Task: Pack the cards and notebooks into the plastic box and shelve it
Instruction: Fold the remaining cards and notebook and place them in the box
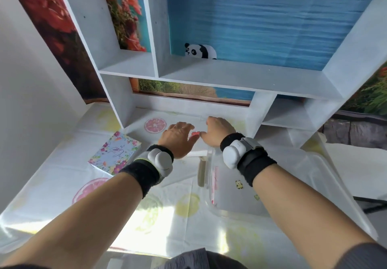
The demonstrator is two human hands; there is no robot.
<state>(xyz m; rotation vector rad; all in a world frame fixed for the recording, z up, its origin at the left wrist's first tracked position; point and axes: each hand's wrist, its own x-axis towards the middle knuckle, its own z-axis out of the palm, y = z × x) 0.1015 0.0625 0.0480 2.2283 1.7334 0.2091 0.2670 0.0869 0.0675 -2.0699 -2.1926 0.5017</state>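
Note:
Both hands rest on a white card (195, 150) with a red mark that lies on the table in front of the shelf's lower opening. My left hand (178, 138) covers its left part, my right hand (215, 132) its right part; whether the fingers grip it I cannot tell. A clear plastic box (230, 197) stands at the near right under my right forearm, with a white notebook bearing small stickers inside. A floral notebook (115, 154) lies at the left on the table.
A white shelf unit (209, 78) stands at the back, with a panda figure (200, 51) in its upper middle compartment. A clear lid (326, 176) lies right of the box. The tablecloth (104, 206) has citrus prints.

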